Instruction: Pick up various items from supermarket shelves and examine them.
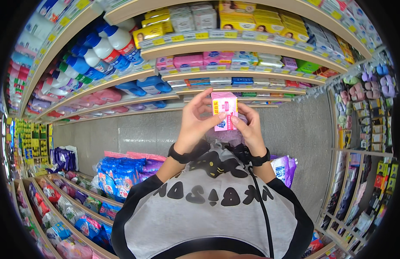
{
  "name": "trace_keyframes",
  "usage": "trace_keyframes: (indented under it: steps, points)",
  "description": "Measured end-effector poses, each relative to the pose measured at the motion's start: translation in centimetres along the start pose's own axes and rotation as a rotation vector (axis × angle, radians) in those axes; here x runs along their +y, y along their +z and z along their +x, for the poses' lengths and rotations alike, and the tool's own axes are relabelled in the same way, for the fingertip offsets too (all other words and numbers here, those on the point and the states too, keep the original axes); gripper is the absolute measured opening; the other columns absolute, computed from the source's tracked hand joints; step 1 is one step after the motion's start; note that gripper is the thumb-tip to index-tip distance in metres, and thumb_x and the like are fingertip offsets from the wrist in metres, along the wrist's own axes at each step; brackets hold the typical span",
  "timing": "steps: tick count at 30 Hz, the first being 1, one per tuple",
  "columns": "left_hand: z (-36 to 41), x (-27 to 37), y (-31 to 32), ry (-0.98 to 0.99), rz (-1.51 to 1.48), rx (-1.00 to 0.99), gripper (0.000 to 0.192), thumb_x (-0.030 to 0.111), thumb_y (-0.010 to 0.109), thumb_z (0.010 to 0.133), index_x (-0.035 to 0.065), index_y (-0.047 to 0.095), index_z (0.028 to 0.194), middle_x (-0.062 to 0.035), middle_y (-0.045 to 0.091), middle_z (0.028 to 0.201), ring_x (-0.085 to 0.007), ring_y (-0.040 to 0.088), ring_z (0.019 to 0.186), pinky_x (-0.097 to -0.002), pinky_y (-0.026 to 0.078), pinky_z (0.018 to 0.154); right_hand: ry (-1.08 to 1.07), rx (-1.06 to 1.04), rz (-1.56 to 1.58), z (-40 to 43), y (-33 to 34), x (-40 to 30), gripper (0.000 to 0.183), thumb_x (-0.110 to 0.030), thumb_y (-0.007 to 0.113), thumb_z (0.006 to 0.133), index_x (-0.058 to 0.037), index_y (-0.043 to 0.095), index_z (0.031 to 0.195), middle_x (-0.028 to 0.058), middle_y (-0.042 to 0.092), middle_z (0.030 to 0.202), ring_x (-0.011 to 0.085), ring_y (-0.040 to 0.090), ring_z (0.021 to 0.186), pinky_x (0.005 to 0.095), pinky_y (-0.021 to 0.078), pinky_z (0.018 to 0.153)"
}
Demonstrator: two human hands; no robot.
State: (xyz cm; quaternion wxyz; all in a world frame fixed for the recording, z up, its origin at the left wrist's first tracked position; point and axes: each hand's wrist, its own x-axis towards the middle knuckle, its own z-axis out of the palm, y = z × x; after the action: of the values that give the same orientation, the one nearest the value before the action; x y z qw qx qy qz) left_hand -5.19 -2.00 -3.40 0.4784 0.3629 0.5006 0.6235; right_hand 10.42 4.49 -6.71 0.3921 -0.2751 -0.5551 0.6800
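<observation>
A pink boxed pack (pixel 225 106), likely bar soap, is held upright in front of my chest, its printed face towards me. My left hand (pixel 200 119) grips its left side, with the thumb across the lower front. On the right side my right hand (pixel 248 126) holds it too, thumb pressed on the front and fingers behind. The fingers at the back are partly hidden by the pack. Beyond it, similar pink packs (pixel 188 61) lie on a shelf among other packs. Both wrists wear black bands.
Wooden shelves (pixel 232 48) stand ahead, with yellow boxes (pixel 237 19) above and white bottles with blue caps (pixel 117 39) to the left. Behind me are blue detergent bags (pixel 122 174) and shelves of bagged goods (pixel 73 210). Slippers (pixel 371 89) hang at the right. A black cable (pixel 261 207) runs down my shirt.
</observation>
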Motion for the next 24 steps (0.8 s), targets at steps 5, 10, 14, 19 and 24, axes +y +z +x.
trace_keyframes:
  steps: [5,10,14,19,24]
  points:
    - [0.8,-0.6,2.5,-0.031,-0.025,-0.11,0.073,0.001,0.072,0.072,-0.0018,0.035,0.135,-0.0125,0.056,0.113,-0.0179,0.055,0.105,-0.03,0.045,0.088,-0.073,0.088,-0.043,-1.7,-2.1,-1.3,0.043,-0.014,0.07,0.076,0.0064,0.057,0.112,0.0065,0.063,0.094,0.0099,0.055,0.088,0.0252,0.0429,0.082]
    - [1.8,-0.6,4.3,-0.065,-0.03,-0.191,0.086,0.0,0.072,0.071,0.0033,0.023,0.141,-0.0135,0.057,0.11,-0.0192,0.056,0.105,-0.0314,0.045,0.089,-0.048,0.176,-0.014,-2.6,-3.9,-1.1,0.044,-0.014,0.071,0.075,0.007,0.057,0.112,0.0078,0.063,0.097,0.0105,0.056,0.091,0.0265,0.0433,0.083]
    - [1.9,-0.5,4.9,-0.02,-0.1,-0.192,0.094,0.0,0.077,0.066,0.0066,0.021,0.142,-0.0078,0.057,0.102,-0.0142,0.057,0.091,-0.0295,0.05,0.079,-0.172,0.22,-0.138,-3.1,-3.8,-1.6,0.05,-0.016,0.074,0.071,0.0069,0.057,0.112,0.0095,0.063,0.097,0.0127,0.057,0.093,0.0282,0.0429,0.086]
    - [1.8,0.0,4.7,0.161,-0.07,-0.291,0.097,-0.001,0.077,0.066,0.0066,0.019,0.143,-0.0086,0.056,0.109,-0.0161,0.056,0.1,-0.0333,0.047,0.087,-0.234,0.172,-0.171,-2.6,-4.3,-1.6,0.056,-0.017,0.077,0.066,0.0059,0.056,0.112,0.0104,0.063,0.097,0.0143,0.057,0.094,0.0292,0.0425,0.087]
    - [1.8,-0.1,4.3,0.024,-0.131,-0.223,0.087,0.0,0.072,0.071,0.0049,0.022,0.142,-0.0101,0.055,0.112,-0.0158,0.054,0.104,-0.0332,0.046,0.089,-0.138,0.096,-0.17,-2.1,-4.1,-2.2,0.061,-0.019,0.079,0.065,0.0041,0.054,0.116,0.0096,0.063,0.098,0.0139,0.057,0.093,0.0271,0.0419,0.086]
